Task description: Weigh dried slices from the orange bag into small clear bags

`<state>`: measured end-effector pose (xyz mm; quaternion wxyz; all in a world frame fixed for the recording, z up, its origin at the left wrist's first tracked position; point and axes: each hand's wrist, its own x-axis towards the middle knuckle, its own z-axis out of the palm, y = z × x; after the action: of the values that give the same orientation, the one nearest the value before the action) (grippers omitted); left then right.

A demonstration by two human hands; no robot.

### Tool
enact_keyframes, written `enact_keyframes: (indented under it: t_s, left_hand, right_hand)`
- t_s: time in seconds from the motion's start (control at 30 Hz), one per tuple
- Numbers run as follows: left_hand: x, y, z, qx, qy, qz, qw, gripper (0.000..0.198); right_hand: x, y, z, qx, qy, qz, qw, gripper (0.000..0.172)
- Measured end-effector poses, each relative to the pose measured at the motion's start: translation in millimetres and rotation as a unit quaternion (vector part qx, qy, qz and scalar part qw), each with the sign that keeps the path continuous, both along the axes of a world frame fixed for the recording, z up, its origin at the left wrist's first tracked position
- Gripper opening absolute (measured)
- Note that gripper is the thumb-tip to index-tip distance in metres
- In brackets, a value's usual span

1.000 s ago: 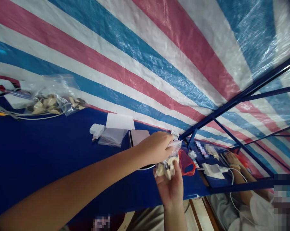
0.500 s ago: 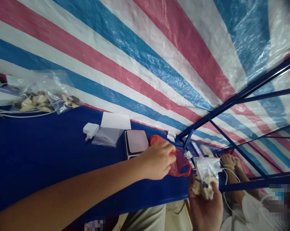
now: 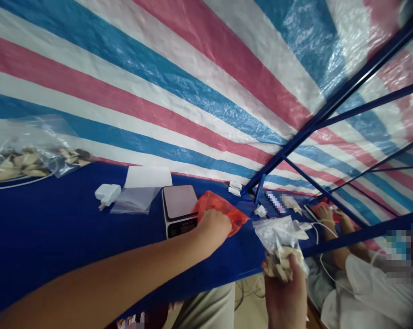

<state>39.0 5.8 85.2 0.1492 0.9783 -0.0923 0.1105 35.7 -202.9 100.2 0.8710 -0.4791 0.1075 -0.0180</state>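
My left hand (image 3: 216, 226) reaches into a red plastic bag (image 3: 239, 217) on the blue table; the bag hides its fingers, so their pose is unclear. Left of the bag is a small digital scale (image 3: 181, 201) with a flat top plate and dark display, partly behind my forearm. My right hand (image 3: 287, 288) holds up a clear zip bag (image 3: 278, 233) near the table's front edge. Pale, dried-looking pieces (image 3: 282, 262) and a few dark bits fill the bottom of that bag, with my fingers closed around it.
On the blue table (image 3: 72, 242) lie a white charger plug (image 3: 108, 194), a white sheet (image 3: 149, 176) and flat clear bags (image 3: 136, 201). Larger filled bags (image 3: 23, 162) are at far left. A blue metal frame (image 3: 295, 141) rises at right; beyond it are another person's hands (image 3: 325, 213).
My left hand has gone from the red bag's edge into the bag, which has been pulled together around it. The view has shifted slightly. My right hand still holds the clear bag.
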Motion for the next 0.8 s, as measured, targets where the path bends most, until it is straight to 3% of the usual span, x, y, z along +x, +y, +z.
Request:
enact_keyframes:
  t_s: [0.1, 0.23, 0.33, 0.43, 0.6, 0.8]
  left_hand:
    - [-25.9, -0.6, -9.6, 0.042, 0.051, -0.007, 0.998, 0.024]
    - [-40.0, -11.6, -15.8, 0.064, 0.010, -0.002, 0.998, 0.036]
    - [-37.7, -13.0, -14.7, 0.086, -0.011, 0.044, 0.995, 0.043]
    - [-34.2, -8.3, -13.8, 0.123, -0.025, 0.072, 0.989, 0.040]
    - [-26.8, -2.8, -22.5, 0.142, -0.035, 0.019, 0.989, 0.053]
    - [-19.2, -3.0, -34.1, 0.076, -0.035, -0.007, 0.996, 0.029]
  right_hand:
    - [-0.8, 2.6, -0.2, 0.003, 0.005, -0.007, 1.000, 0.033]
    - [0.7, 5.5, 0.1, 0.014, 0.013, -0.007, 1.000, 0.033]
    - [-1.3, 6.8, 2.7, 0.036, 0.030, 0.027, 0.999, 0.037]
    - [-7.2, 8.1, 8.1, 0.075, 0.034, 0.104, 0.991, 0.042]
    - [-18.6, 17.8, 20.9, 0.130, 0.020, 0.185, 0.974, 0.042]
    - [-8.4, 61.6, 28.7, 0.193, -0.002, 0.262, 0.946, 0.033]
